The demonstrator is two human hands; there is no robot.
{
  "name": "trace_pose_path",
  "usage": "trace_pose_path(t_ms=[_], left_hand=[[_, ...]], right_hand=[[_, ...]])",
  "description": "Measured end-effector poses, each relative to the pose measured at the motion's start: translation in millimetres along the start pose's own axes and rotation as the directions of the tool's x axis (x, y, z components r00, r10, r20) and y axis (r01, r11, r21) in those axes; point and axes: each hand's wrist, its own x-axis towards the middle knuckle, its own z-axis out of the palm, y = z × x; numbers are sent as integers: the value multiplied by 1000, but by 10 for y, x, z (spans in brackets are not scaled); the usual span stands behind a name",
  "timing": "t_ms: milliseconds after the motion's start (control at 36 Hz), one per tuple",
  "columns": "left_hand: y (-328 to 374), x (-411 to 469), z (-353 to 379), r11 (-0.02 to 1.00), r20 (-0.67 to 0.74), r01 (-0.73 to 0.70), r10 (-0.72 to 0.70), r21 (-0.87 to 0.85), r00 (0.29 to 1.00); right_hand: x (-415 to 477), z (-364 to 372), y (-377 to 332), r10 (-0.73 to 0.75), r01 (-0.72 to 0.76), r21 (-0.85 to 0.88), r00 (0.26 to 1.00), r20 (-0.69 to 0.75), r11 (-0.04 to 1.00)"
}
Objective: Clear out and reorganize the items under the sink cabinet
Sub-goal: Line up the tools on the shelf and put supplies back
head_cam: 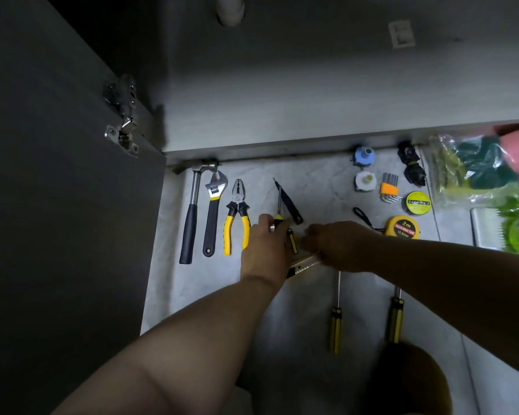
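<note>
Tools lie in a row on the pale floor in front of the open sink cabinet: a hammer, an adjustable wrench, yellow-handled pliers and a thin black blade. My left hand grips a black-and-yellow screwdriver beside the pliers. My right hand lies just to its right, fingers curled over small tools I cannot make out; a yellow utility knife shows under both hands. Two more screwdrivers, one left of the other, lie nearer me.
To the right sit a yellow tape measure, a tape roll, hex keys, blue and white fittings, a black part and a bag of green scrubbers. The cabinet door stands open at left; a drain pipe hangs inside.
</note>
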Motion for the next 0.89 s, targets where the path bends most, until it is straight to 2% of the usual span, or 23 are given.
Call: trace_pose_path(t_ms=[139,222,306,417,528,667,750,833,889], left_hand=[[59,52,46,997,3,-55,55,-46,998],[118,64,89,984,8,-121,123,-131,992],[208,81,136,959,15,-179,187,-219,982],[313,87,150,898,56,-180,220,-401,974],[335,55,92,836,69,-76,135,-543,989],[245,38,21,898,78,-92,138,-431,987],[203,34,16,917,59,-54,84,-396,995],[165,47,-12,913,43,31,-14,-407,999],[154,92,-43,906,26,104,-102,-410,994]], right_hand=[[-89,-251,195,57,-66,79,991,117,995],[-156,-425,320,97,-130,243,985,145,961],[-214,-587,441,153,-223,462,971,183,858],[-254,-694,505,232,-303,715,952,199,630],[-173,-664,514,319,-287,821,938,137,493],[28,-623,437,392,-170,935,919,36,312],[140,-620,355,396,-95,972,918,2,216],[242,-609,284,476,-70,977,879,-36,203],[297,-572,249,547,-87,966,835,-63,244]])
